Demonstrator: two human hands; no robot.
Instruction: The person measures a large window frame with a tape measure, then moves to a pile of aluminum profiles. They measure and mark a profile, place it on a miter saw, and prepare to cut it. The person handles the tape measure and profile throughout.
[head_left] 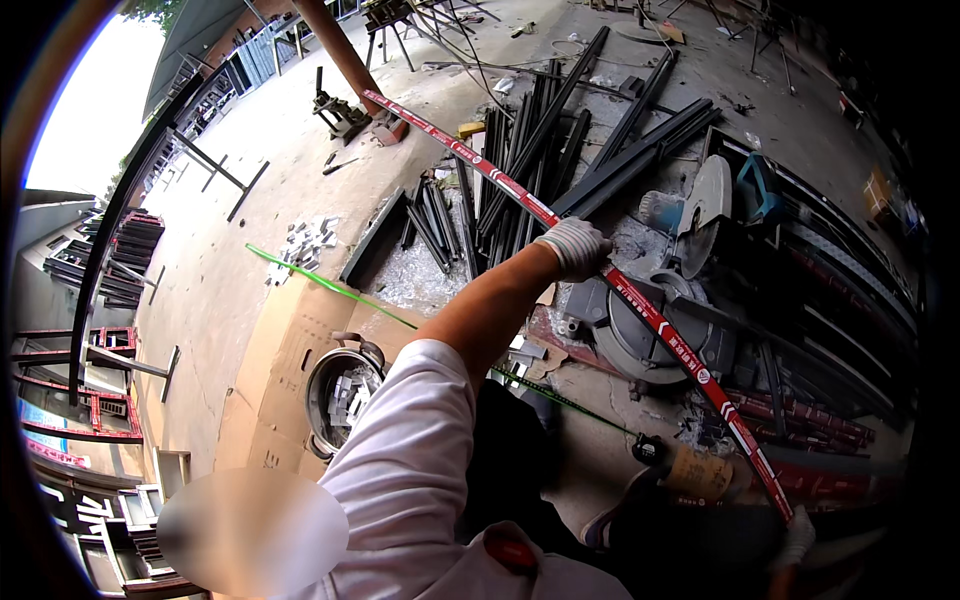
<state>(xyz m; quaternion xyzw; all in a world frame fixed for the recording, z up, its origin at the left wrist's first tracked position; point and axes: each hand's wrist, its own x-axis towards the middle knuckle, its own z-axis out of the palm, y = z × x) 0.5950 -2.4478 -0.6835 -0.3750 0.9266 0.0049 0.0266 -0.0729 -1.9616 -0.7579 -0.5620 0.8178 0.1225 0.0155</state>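
Observation:
A long, narrow bar wrapped in red printed film (665, 333) runs slantwise from the upper left to the lower right. My left hand (577, 247), in a whitish striped glove, is closed round its middle section. At the bar's near end, my right hand (797, 537) is gloved too and closes on it; shadow partly hides its fingers. Under and beside the bar stands a cut-off saw with a round grey base (640, 345), a pale disc-shaped guard (708, 195) and a blue motor housing (760, 190).
Dark metal profiles (540, 130) lie piled ahead. A tape measure (648, 449) has its green tape (330, 283) stretched across the floor. Left of my arm, a metal pot (318, 400) of small offcuts stands on cardboard (265, 400). A brown post (340, 50) rises at the upper left.

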